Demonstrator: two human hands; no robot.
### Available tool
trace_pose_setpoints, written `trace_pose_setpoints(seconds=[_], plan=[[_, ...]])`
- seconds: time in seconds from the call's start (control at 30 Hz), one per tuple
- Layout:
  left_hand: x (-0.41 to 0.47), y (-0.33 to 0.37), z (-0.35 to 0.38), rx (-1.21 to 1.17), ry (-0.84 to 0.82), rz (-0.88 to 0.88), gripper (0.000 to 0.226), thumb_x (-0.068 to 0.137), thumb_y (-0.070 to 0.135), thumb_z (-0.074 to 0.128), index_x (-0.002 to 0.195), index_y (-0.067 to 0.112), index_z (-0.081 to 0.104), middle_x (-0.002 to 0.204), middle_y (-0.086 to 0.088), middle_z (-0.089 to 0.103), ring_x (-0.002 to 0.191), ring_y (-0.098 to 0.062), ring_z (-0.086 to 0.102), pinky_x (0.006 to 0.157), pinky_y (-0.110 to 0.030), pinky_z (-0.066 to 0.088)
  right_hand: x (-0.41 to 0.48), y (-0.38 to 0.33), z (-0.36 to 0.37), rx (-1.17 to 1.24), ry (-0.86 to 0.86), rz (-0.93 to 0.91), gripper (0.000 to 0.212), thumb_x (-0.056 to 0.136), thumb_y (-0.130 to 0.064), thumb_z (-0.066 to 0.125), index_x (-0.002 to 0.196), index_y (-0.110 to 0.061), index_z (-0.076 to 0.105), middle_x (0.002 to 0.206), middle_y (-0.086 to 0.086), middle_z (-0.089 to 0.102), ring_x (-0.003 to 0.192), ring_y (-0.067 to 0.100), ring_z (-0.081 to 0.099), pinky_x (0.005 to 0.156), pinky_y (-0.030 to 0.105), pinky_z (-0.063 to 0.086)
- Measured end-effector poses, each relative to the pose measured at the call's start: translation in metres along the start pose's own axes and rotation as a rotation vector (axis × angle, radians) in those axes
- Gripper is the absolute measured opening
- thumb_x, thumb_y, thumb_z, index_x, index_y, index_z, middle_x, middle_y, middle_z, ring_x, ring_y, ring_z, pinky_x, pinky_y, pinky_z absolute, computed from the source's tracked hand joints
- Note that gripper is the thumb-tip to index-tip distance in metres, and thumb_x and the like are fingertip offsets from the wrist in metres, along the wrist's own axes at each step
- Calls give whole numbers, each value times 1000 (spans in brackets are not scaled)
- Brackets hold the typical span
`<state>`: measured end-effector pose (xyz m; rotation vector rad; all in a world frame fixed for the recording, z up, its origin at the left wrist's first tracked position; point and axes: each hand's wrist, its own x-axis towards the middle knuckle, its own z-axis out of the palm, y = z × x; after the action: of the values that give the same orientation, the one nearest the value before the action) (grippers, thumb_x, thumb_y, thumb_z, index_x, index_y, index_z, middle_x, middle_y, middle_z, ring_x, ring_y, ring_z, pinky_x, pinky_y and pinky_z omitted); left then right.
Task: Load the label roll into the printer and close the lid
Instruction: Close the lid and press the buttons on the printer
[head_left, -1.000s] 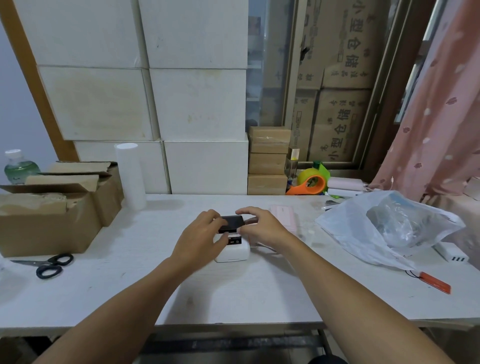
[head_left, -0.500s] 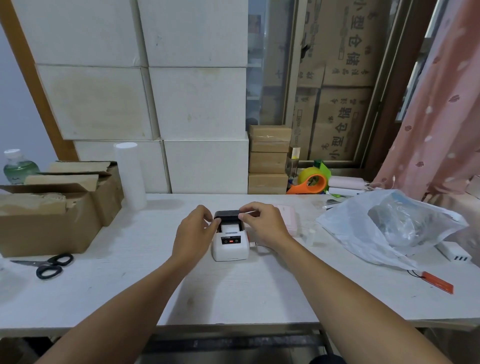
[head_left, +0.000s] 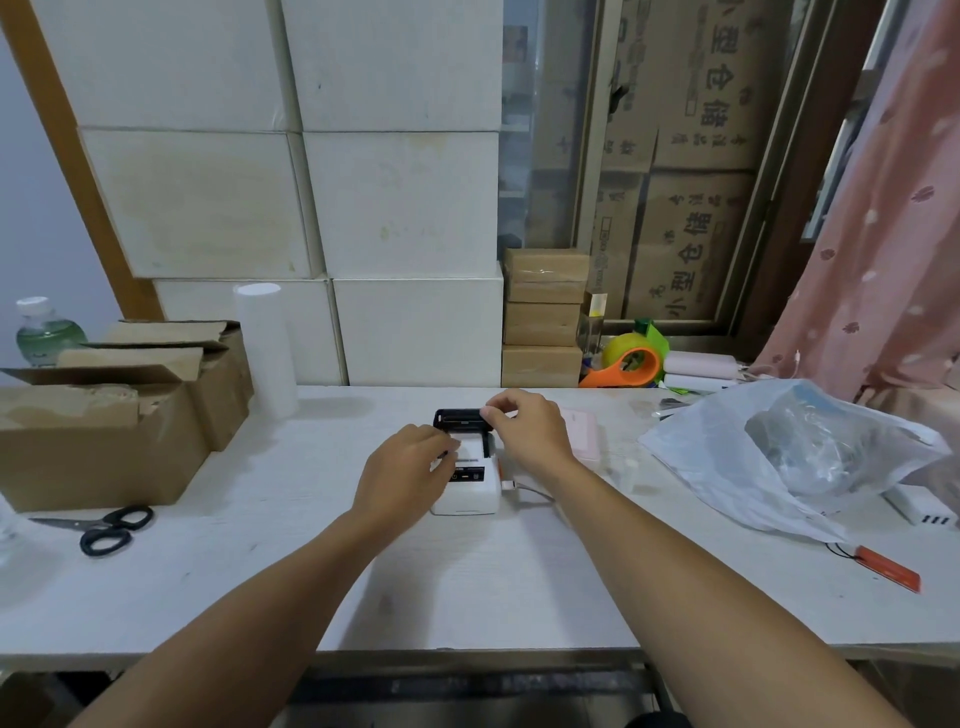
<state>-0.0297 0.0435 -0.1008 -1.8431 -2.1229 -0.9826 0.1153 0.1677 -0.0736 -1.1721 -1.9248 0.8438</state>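
The small white label printer (head_left: 465, 488) sits mid-worktop (head_left: 519, 582), its black lid (head_left: 460, 417) raised at the far side. The left hand (head_left: 402, 475) rests its grip against the printer's left side, fingers curled over the roll bay. The right hand (head_left: 530, 426) pinches the lid's right edge. Best to brace the body, seat the paper straight, then lower the lid evenly.

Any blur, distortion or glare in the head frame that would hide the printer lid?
Head view: wide-angle bending bows the white table edge and stacked white boxes; soft, even light, faint shadows, no glare; the small white printer and its raised black lid are slightly soft, partly covered by the left hand and right hand.
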Motion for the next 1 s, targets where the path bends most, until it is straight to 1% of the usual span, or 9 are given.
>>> trace_pose_setpoints(seconds=[0.17,0.23,0.33,0.43,0.57,0.63,0.73,0.87,1.0], plan=[[7,-1,3,-43,-61,-31,28,104,25,50,120,26,73,127,16,66,118,-9,56,86,-26,44,7,-4,3,-32,20,12,13,98,-38,65,100,-30,76,104,-10,74,100,16,66,88,37,55],[10,1,4,-52,-34,-61,26,104,25,51,117,27,72,124,17,65,111,-8,57,81,-24,42,8,-3,3,-36,21,16,13,98,-38,65,100,-30,76,103,-9,74,99,16,66,86,36,54],[11,2,5,-34,15,-69,19,101,25,55,110,26,71,115,15,66,102,-9,57,76,-27,46,9,-1,2,-32,13,29,14,98,-39,66,99,-29,75,102,-8,74,97,16,66,86,36,54],[11,2,7,-32,30,-48,14,98,27,60,107,24,71,114,13,64,104,-10,56,77,-31,51,10,1,3,-19,11,38,15,98,-40,65,99,-28,75,101,-8,74,96,16,66,87,37,55],[13,3,8,2,58,-26,16,96,30,64,108,24,71,112,13,66,103,-13,58,76,-31,50,12,0,5,-27,12,41,15,99,-40,65,99,-28,74,101,-7,74,97,17,66,87,37,55],[16,3,6,50,73,28,16,93,27,70,106,20,73,106,9,70,96,-19,62,72,-34,50,13,0,6,-25,20,41,14,99,-40,65,99,-29,73,101,-7,74,96,17,66,88,38,56],[19,0,9,199,110,184,6,86,19,79,90,16,76,87,3,73,75,-25,64,60,-37,50,12,1,7,-9,27,39,14,99,-40,64,98,-28,73,98,-8,73,94,17,66,86,38,56],[23,-6,14,302,114,279,12,87,11,71,77,17,73,78,2,68,66,-25,57,57,-38,47,11,1,6,-7,28,43,13,99,-39,65,97,-28,73,99,-8,73,94,18,67,86,38,56],[15,-9,15,307,136,344,25,91,17,56,72,17,72,70,1,62,60,-25,53,55,-36,42,9,3,4,22,12,24,12,98,-37,67,103,-29,75,106,-10,74,100,16,67,90,36,55]])
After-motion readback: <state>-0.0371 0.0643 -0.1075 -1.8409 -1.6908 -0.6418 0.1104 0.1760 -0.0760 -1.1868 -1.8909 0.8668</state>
